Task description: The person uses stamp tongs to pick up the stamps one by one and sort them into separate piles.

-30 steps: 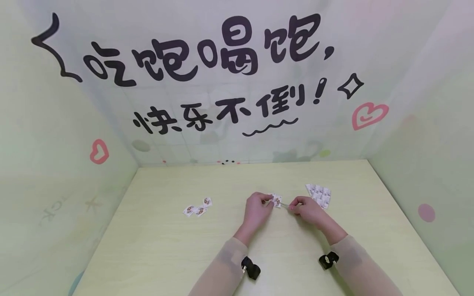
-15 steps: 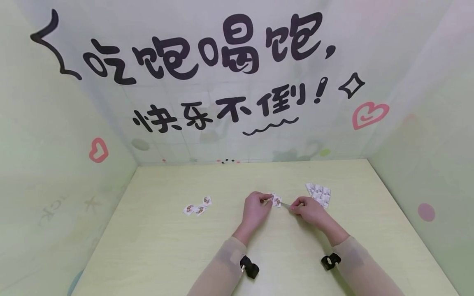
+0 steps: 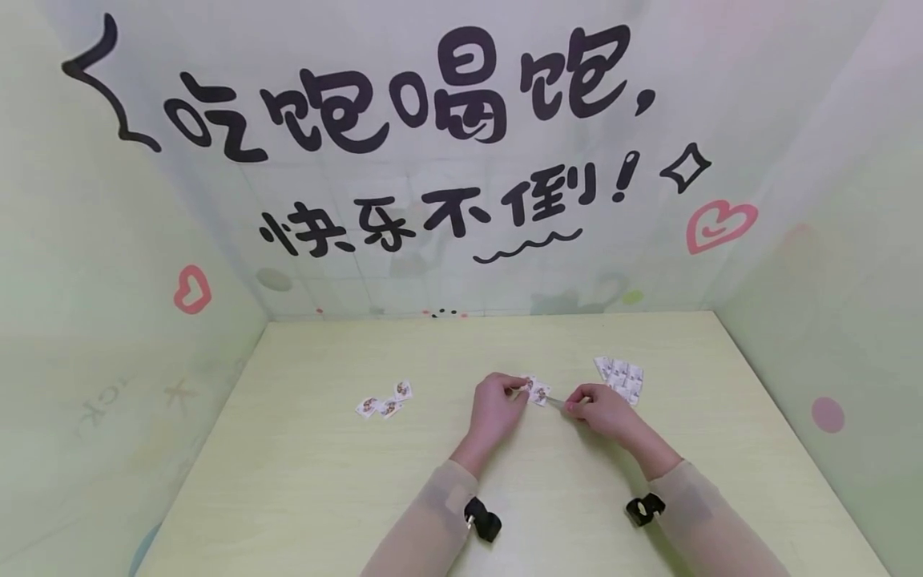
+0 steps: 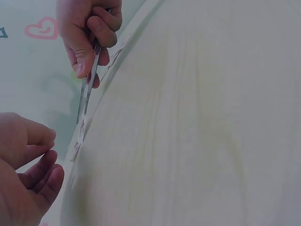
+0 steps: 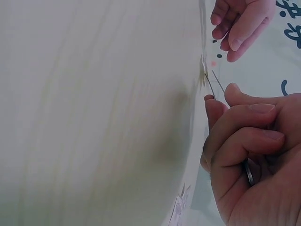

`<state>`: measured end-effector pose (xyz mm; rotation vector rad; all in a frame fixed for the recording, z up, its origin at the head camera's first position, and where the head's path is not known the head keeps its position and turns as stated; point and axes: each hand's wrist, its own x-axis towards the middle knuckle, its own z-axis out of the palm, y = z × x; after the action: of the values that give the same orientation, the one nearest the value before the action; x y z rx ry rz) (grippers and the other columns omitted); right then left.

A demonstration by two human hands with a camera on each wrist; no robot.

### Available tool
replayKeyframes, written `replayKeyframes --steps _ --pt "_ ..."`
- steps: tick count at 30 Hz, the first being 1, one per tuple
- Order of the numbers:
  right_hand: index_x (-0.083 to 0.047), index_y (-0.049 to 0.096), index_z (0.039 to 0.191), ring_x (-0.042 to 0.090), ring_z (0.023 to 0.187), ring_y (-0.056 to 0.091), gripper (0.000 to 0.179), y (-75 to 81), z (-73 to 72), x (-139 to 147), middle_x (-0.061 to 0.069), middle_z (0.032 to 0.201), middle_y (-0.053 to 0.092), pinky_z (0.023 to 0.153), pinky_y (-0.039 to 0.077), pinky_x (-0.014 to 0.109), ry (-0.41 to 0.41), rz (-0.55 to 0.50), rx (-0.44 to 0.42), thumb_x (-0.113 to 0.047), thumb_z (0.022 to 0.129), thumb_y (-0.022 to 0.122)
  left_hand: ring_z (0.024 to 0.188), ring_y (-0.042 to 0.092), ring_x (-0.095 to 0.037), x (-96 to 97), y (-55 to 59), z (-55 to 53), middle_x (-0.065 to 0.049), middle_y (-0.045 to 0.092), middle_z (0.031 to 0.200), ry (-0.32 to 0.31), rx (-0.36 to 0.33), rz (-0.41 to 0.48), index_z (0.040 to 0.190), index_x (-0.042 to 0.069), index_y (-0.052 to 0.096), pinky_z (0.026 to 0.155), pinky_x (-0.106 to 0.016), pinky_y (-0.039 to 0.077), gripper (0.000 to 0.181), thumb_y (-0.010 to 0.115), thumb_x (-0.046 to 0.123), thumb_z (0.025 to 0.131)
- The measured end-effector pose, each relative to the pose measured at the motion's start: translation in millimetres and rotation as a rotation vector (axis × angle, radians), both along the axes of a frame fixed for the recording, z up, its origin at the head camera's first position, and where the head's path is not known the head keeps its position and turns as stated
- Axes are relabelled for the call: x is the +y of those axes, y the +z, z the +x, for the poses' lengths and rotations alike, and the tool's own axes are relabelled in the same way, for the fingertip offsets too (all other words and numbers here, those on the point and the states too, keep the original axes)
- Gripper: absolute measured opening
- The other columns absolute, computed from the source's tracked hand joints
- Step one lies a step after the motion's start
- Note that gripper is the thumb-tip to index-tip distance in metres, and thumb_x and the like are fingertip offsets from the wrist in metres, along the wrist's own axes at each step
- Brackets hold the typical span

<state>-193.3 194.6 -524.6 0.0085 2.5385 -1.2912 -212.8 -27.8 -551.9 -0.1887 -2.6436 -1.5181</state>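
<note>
- Left hand (image 3: 497,410) is right at the small white paper squares with a brownish print (image 3: 538,394), thumb and index bent toward them. Can't tell if that grip is actually pinching the paper.
- Right hand (image 3: 600,409) has its grip clamped on slim silver metal tweezers (image 4: 90,92). The prongs sit slightly apart, tips at the squares.
- So those squares are on the pale wood-grain desk (image 3: 310,489), between the two hands.
- Three similar white printed pieces (image 3: 391,409) lie off to the left, well apart from the hands.
- Block of white-and-grey printed pieces in rows (image 3: 626,381) sits just beyond the right hand.
- Back wall has big black Chinese lettering (image 3: 469,84).
</note>
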Motion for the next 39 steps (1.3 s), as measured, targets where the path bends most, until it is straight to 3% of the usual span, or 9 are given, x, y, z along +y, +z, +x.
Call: replayKeyframes --steps 9,17,24,31,39 --pt "-0.004 0.072 0.102 0.020 0.074 0.052 0.011 1.4 1.8 -2.9 0.005 0.083 0.060 0.066 0.044 0.034 0.001 -0.013 -0.002 -0.015 0.101 0.072 0.098 0.064 -0.023 -50.0 7.6 -5.4 -0.009 0.072 0.107 0.067 -0.004 -0.019 0.114 0.002 0.080 0.088 -0.041 0.056 0.020 0.078 0.007 0.095" --pt "-0.005 0.072 0.102 0.021 0.075 0.053 0.012 3.3 0.0 -1.7 0.006 0.083 0.059 0.066 0.044 0.034 0.021 0.010 0.003 -0.017 0.102 0.071 0.109 0.066 -0.032 -118.5 19.0 -2.4 -0.014 0.071 0.117 0.128 -0.006 -0.203 0.120 0.001 0.078 0.097 -0.050 0.054 0.025 0.077 0.009 0.096" --pt "-0.003 0.070 0.103 0.023 0.080 0.054 0.011 5.1 0.8 -3.2 0.007 0.089 0.062 0.068 0.045 0.035 0.000 0.030 0.003 -0.014 0.103 0.068 0.122 0.063 -0.042 -171.3 29.1 1.3 -0.024 0.069 0.126 0.228 -0.101 -0.247 0.125 -0.005 0.074 0.102 -0.056 0.052 0.030 0.073 0.009 0.098" --pt "-0.003 0.070 0.102 0.022 0.078 0.053 0.012 5.0 2.1 -5.7 0.007 0.088 0.062 0.068 0.044 0.034 -0.007 0.041 -0.004 -0.015 0.103 0.068 0.127 0.060 -0.046 -196.4 19.9 7.9 -0.027 0.068 0.128 0.296 -0.127 -0.232 0.125 -0.007 0.073 0.107 -0.059 0.047 0.032 0.074 0.008 0.096" --pt "-0.003 0.070 0.103 0.021 0.076 0.053 0.014 2.7 4.8 -1.0 0.007 0.087 0.061 0.067 0.045 0.034 -0.015 0.040 -0.030 -0.017 0.104 0.069 0.123 0.062 -0.044 -200.1 7.9 8.9 -0.026 0.069 0.128 0.298 -0.142 -0.192 0.126 -0.007 0.073 0.103 -0.058 0.050 0.032 0.074 0.009 0.097"
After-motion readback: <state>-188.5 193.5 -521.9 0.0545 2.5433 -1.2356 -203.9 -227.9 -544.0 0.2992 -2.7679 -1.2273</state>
